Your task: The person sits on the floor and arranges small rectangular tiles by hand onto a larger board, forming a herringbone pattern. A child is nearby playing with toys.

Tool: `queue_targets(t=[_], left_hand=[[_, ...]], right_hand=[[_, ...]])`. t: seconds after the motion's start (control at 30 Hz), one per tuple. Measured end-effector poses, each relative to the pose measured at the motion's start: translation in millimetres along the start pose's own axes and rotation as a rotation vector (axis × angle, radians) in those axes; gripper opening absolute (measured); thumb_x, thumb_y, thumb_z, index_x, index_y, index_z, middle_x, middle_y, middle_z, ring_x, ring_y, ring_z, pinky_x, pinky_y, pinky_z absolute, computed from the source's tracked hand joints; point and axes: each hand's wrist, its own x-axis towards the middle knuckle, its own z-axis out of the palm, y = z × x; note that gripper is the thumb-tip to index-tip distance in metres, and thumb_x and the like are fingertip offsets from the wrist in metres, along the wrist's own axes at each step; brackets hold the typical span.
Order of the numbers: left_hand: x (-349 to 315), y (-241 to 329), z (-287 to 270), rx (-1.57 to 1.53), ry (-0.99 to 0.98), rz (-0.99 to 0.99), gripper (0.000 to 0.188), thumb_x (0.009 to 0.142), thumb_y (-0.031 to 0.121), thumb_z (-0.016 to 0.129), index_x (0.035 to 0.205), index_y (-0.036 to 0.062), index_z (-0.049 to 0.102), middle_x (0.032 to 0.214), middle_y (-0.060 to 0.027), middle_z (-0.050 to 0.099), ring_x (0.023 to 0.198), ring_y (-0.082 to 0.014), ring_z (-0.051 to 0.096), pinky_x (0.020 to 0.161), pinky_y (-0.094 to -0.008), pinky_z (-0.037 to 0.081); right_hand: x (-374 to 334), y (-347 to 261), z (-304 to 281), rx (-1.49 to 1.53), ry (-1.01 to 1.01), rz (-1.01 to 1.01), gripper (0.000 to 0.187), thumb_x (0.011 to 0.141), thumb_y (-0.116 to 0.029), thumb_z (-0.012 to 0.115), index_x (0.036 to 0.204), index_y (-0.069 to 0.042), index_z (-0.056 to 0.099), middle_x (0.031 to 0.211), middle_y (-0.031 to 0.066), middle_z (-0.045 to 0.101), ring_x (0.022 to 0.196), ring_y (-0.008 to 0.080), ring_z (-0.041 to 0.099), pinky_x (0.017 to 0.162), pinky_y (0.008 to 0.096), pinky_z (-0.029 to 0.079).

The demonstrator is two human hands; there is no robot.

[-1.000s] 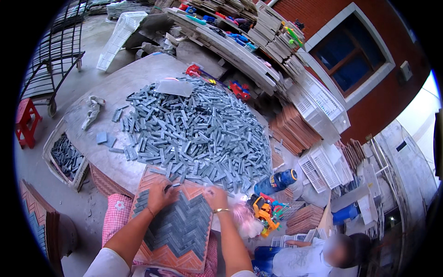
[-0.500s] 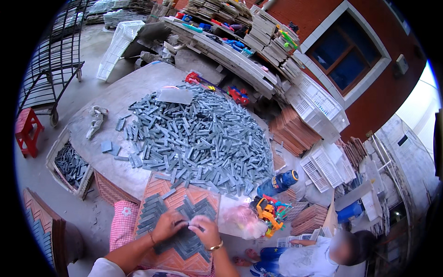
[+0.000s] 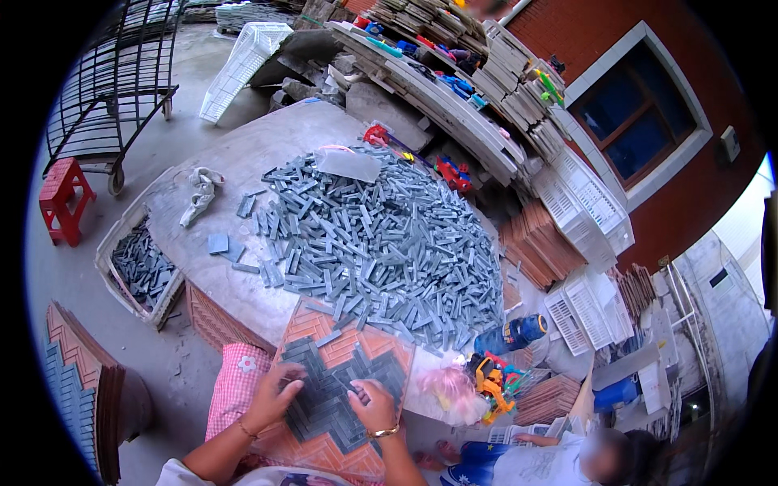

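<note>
In front of me lies a square orange herringbone tray [image 3: 331,455], its middle slots filled with dark grey strip tiles [image 3: 328,413]. My left hand [image 3: 274,395] hovers over the tray's left side, fingers bent and thumb apart, with nothing visible in it. On the right half my right hand [image 3: 374,407] is closed in a pinch at the grey tiles; whatever its fingertips hold is hidden. Beyond the tray a large heap of loose grey strip tiles [image 3: 381,235] covers the table [image 3: 194,251]. A few strips lie on the tray's far edge.
A white crate [image 3: 104,257] of grey pieces stands at the left, near a red stool [image 3: 65,202] and stacked trays [image 3: 81,397]. Right of the tray are a blue bottle [image 3: 512,334] and toys [image 3: 490,385]. A seated person [image 3: 543,458] is close at the lower right.
My hands, close together over the tray's middle before, are now apart: the left has drawn away to the left. The whole view has shifted, so the scene sits further right.
</note>
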Motion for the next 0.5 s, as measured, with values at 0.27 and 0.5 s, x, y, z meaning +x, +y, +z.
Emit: queue_targets(t=[0.27,0.5], left_hand=[[-30,-14,-61,0.089,0.16,-0.107,0.012,0.081,0.002,0.055,0.09,-0.0048,0.06,0.08,-0.0076,0.062,0.075,-0.0134,0.059,0.07,-0.0257,0.047],[-49,-20,-63,0.044,0.154,-0.196,0.011,0.082,0.0,0.053,0.088,-0.0045,0.061,0.08,-0.0063,0.063,0.074,-0.0118,0.058,0.068,-0.0253,0.047]], right_hand=[[54,40,-1,-0.207,-0.113,-0.162,0.022,0.074,-0.008,0.065,0.096,-0.007,0.061,0.096,0.0114,0.059,0.094,0.0313,0.055,0.081,0.0374,0.045],[86,46,1,-0.364,-0.362,-0.221,0.021,0.076,-0.012,0.063,0.096,-0.008,0.06,0.098,0.0113,0.058,0.093,0.0325,0.055,0.079,0.0398,0.046]])
